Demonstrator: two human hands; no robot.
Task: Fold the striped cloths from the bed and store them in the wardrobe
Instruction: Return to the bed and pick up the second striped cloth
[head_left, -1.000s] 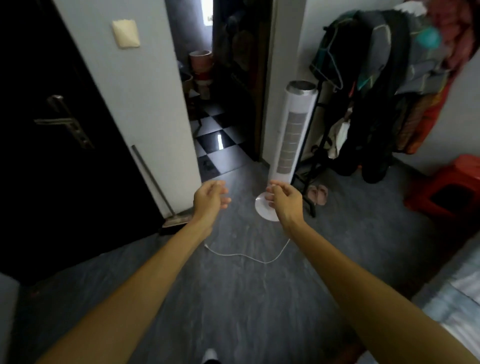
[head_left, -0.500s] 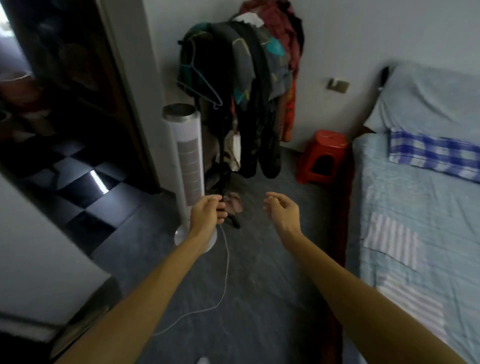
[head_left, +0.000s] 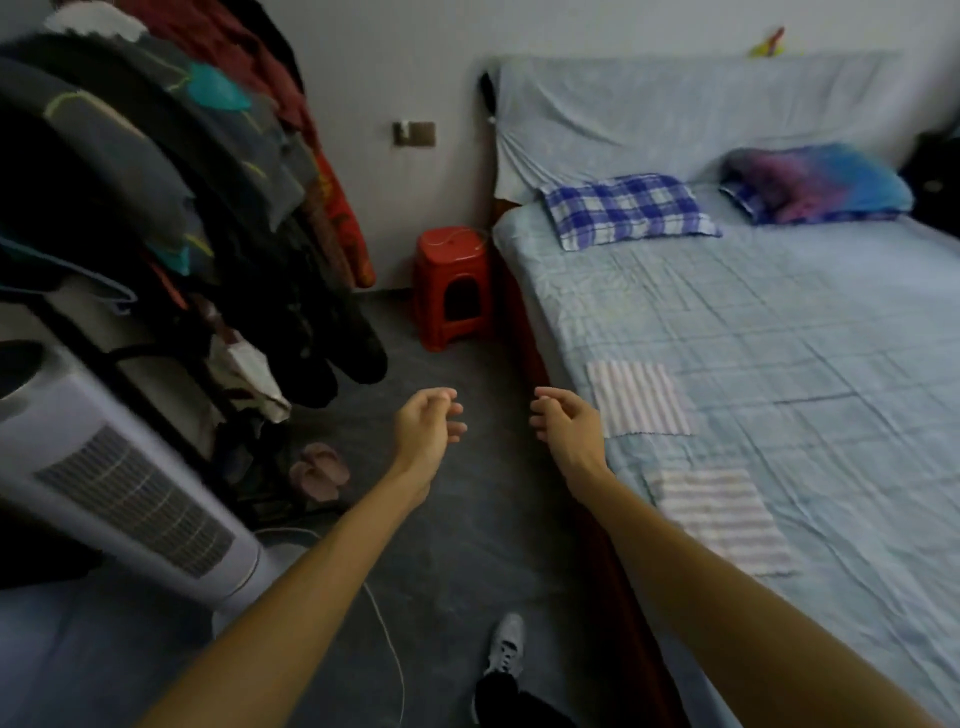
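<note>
Hands first: left hand (head_left: 423, 426) and right hand (head_left: 566, 423) are held out over the floor with fingers loosely curled and nothing in either. Two cloths lie flat and unfolded on the bed (head_left: 805, 322), near its left edge. The far striped cloth (head_left: 639, 397) is just right of the right hand, and the near striped cloth (head_left: 722, 514) lies apart from it, closer to the camera. Judgement: the task is at its start, with no cloth lifted, folded or stored, and the wardrobe is not in view. A checked pillow (head_left: 628, 210) lies at the head, a red stool (head_left: 452, 286) beside the bed, a fan (head_left: 130, 483) at left. A second ago the view faced a doorway, and it has since swung right onto the bed. The hands are as empty as before.
</note>
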